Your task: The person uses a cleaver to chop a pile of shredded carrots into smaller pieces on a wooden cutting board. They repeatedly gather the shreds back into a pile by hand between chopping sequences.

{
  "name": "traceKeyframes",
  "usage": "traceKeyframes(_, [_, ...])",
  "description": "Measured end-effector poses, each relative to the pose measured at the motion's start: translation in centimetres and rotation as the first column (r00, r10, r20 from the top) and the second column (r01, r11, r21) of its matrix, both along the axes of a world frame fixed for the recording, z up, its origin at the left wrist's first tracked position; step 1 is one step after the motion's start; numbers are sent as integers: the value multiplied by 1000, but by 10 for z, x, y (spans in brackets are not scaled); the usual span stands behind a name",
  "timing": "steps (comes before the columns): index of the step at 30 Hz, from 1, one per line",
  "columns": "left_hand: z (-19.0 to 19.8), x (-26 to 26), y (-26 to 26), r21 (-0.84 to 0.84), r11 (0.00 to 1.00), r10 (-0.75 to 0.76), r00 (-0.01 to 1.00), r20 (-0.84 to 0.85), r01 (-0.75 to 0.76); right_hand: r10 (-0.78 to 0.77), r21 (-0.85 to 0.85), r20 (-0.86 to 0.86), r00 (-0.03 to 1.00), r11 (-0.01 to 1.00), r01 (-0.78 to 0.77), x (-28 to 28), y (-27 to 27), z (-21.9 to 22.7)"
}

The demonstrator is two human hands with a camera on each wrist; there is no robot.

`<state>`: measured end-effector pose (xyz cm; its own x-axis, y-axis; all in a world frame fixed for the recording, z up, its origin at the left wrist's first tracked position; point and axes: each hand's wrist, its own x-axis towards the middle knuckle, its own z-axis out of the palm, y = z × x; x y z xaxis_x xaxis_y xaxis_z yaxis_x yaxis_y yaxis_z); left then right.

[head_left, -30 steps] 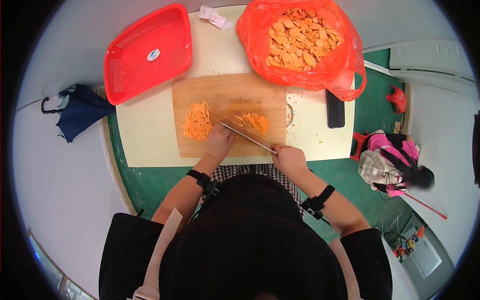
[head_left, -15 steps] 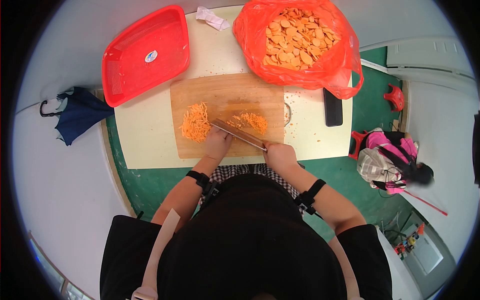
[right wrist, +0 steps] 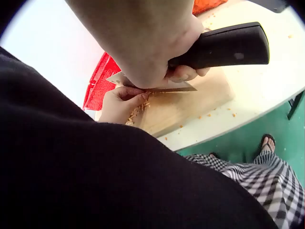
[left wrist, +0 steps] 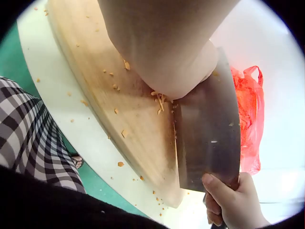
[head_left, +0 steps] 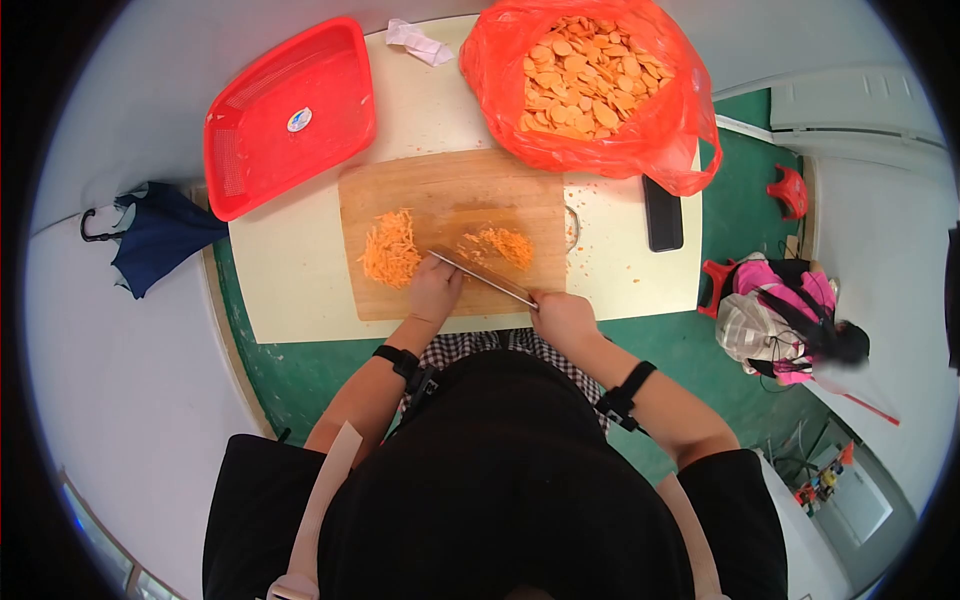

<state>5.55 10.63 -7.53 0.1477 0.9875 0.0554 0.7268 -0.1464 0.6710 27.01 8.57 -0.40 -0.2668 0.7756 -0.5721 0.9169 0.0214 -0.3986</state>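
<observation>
The right hand (head_left: 565, 322) grips the black handle (right wrist: 228, 46) of a broad cleaver (left wrist: 208, 129). Its blade runs diagonally across the near part of a wooden board (head_left: 400, 180), tip end at the left hand's fingers. The left hand (head_left: 435, 288) rests on the board with curled fingers against the blade, also seen in the right wrist view. Orange strips (left wrist: 161, 101) stick out beneath it; the rest under the fingers is hidden. Left of it lies a heap of orange shreds (head_left: 390, 250); beyond the blade is a smaller chopped pile (head_left: 508, 247).
A red plastic bag (head_left: 490, 80) of orange slices (head_left: 590, 80) stands behind the board, a red basket (head_left: 300, 120) back left. Crumpled paper (head_left: 418, 42) lies between them, a phone (head_left: 663, 215) at right. A person in pink (head_left: 785, 310) is off to the right.
The cleaver and right hand have shifted left over the board, then slightly back right. The blade's broad face, turned up half a second ago, shows less now. The left hand stays nearly in place.
</observation>
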Motion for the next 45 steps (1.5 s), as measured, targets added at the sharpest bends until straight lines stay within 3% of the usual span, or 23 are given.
traceKeyframes(4, [-3, 0, -2, -16, 999, 30, 999, -24, -31, 11, -8, 9, 1000, 1000, -11, -9, 9, 0])
traceKeyframes(15, [14, -14, 3, 66, 988, -141, 990, 15, 140, -92, -54, 57, 994, 994, 95, 20, 0, 14])
traceKeyframes(23, [12, -11, 4, 32, 995, -98, 995, -15, 98, -94, 15, -23, 995, 995, 94, 12, -11, 15])
traceKeyframes(34, [-2, -11, -4, 10, 999, -51, 996, -80, 52, -33, 4, 96, 995, 999, 33, -3, -17, 8])
traceKeyframes(39, [5, -6, -4, -108, 994, 10, 997, -76, -18, -17, 95, 32, 999, 995, 13, -5, -14, -8])
traceKeyframes(45, [4, -10, -10, 5, 999, -36, 997, -61, 36, 7, 48, 9, 1000, 999, -7, 10, -20, 22])
